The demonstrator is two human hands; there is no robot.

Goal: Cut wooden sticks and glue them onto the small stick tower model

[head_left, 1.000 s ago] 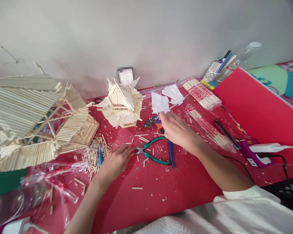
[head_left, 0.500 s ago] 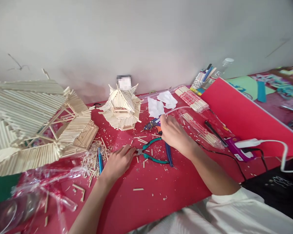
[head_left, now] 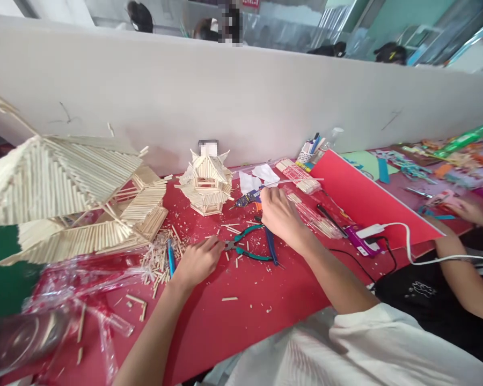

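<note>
My right hand [head_left: 280, 217] is closed over the rear of a blue hot glue gun [head_left: 246, 199] with an orange trigger. A clear glue stick [head_left: 292, 182] pokes out behind it, and the dark blue handle points toward me. My left hand [head_left: 200, 261] rests low over the table with its fingers curled together. A small wooden stick end [head_left: 218, 232] shows by those fingertips; whether they grip it is unclear. Just right of them lie open green-handled pliers [head_left: 247, 252]. Behind stands a small tiered pavilion model [head_left: 206, 187] of thin sticks.
A larger stick-built pavilion [head_left: 76, 177] stands at left, near plastic wrap [head_left: 84, 287], cut sticks and a blue pen [head_left: 171, 258]. To the right are packs of sticks [head_left: 298, 174], a purple power strip [head_left: 364, 241] and a red board [head_left: 370, 198]. Another person's hand [head_left: 465, 209] is far right.
My view has tilted up, so the room beyond the partition and a neighbour's arms now show. Both hands stay about where they were against the glue gun and pliers.
</note>
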